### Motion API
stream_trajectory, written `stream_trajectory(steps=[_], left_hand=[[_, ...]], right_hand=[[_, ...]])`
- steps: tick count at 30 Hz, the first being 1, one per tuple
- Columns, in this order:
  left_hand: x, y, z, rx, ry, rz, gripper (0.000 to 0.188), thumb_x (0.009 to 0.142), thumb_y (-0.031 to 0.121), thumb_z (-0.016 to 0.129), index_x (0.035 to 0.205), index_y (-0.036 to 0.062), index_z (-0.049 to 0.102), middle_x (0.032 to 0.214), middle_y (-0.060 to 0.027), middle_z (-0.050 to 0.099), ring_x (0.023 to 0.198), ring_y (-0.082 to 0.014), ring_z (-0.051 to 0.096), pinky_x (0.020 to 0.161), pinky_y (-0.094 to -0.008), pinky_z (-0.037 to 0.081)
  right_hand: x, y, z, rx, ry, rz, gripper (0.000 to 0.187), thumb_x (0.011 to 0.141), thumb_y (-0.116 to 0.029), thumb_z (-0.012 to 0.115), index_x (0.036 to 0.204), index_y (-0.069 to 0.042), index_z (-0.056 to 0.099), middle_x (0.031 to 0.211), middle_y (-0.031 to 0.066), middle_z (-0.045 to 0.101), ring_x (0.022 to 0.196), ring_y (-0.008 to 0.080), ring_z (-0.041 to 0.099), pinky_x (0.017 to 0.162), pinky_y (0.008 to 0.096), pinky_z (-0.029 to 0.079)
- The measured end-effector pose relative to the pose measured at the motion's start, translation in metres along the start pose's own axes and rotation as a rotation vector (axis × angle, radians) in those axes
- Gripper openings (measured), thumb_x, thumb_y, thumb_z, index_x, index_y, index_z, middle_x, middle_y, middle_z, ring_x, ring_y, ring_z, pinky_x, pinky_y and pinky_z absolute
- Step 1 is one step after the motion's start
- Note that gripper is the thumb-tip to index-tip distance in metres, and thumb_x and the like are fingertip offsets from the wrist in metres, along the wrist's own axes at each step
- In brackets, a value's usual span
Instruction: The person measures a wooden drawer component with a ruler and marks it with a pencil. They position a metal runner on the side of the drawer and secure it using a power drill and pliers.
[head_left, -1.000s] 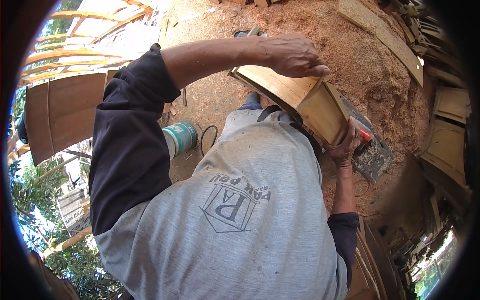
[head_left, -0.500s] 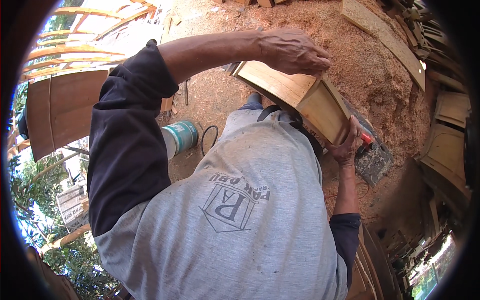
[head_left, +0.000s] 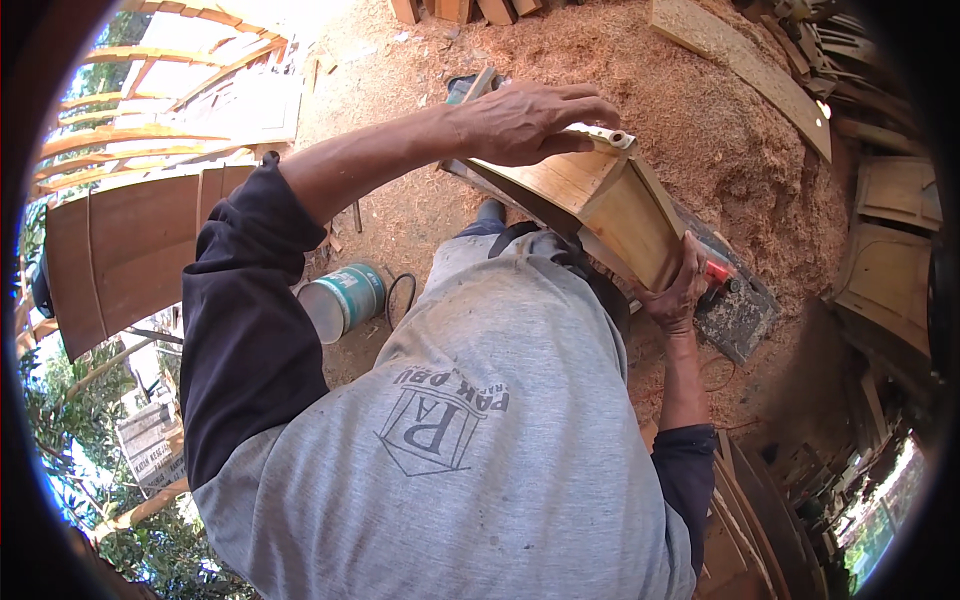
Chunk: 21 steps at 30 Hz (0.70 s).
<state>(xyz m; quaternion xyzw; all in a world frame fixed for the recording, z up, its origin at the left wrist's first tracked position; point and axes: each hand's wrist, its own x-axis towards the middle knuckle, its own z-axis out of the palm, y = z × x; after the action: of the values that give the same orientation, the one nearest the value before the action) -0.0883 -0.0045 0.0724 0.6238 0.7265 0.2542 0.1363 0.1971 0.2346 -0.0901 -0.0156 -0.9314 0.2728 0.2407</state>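
A light wooden box [head_left: 628, 222], shaped like a drawer, lies at a slant in front of me. My right hand [head_left: 678, 290] grips its near right end, fingers wrapped over the edge. Above its far left part is my left hand [head_left: 535, 122], with fingers stretched out and apart. Just under those fingers, a white strip with a hole in its end [head_left: 612, 137] sits at the box's upper corner; whether the fingers touch it is hard to see. Beside my right hand shows a red object [head_left: 716, 272], partly hidden, on a dusty grey board [head_left: 740, 325].
Wood shavings [head_left: 740, 150] cover the ground beyond the box. A long plank [head_left: 745, 70] lies at the far right. To the left stands a teal and white can [head_left: 345, 300] beside a dark cable [head_left: 402, 290]. Wooden panels [head_left: 885, 295] stand at the right.
My left hand has moved left from the box's corner, and its curled fingers have stretched out. The white strip has come into view there. My right hand keeps its grip on the box.
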Motion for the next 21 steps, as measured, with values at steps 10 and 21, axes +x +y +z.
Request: stream_trajectory(steps=[10, 21], left_hand=[[0.025, -0.010, 0.005, 0.181, -0.027, 0.165, 0.024, 0.098, 0.019, 0.061, 0.119, 0.0094, 0.053, 0.105, -0.0068, 0.060, 0.092, -0.0253, 0.066, 0.076, -0.0369, 0.058], [0.027, -0.022, -0.015, 0.393, -0.253, 0.214, 0.026, 0.095, 0.026, 0.064, 0.106, 0.0063, 0.052, 0.089, -0.0069, 0.050, 0.072, -0.0223, 0.060, 0.063, -0.0359, 0.051]], right_hand=[[0.011, -0.011, -0.001, 0.029, 0.014, 0.010, 0.111, 0.060, -0.046, 0.092, 0.147, -0.003, 0.039, 0.129, 0.0189, 0.055, 0.119, 0.0375, 0.055, 0.108, 0.0530, 0.041], [0.018, -0.013, -0.001, 0.045, -0.027, 0.036, 0.111, 0.058, -0.042, 0.092, 0.149, -0.006, 0.040, 0.129, 0.0168, 0.054, 0.119, 0.0356, 0.055, 0.104, 0.0518, 0.040]])
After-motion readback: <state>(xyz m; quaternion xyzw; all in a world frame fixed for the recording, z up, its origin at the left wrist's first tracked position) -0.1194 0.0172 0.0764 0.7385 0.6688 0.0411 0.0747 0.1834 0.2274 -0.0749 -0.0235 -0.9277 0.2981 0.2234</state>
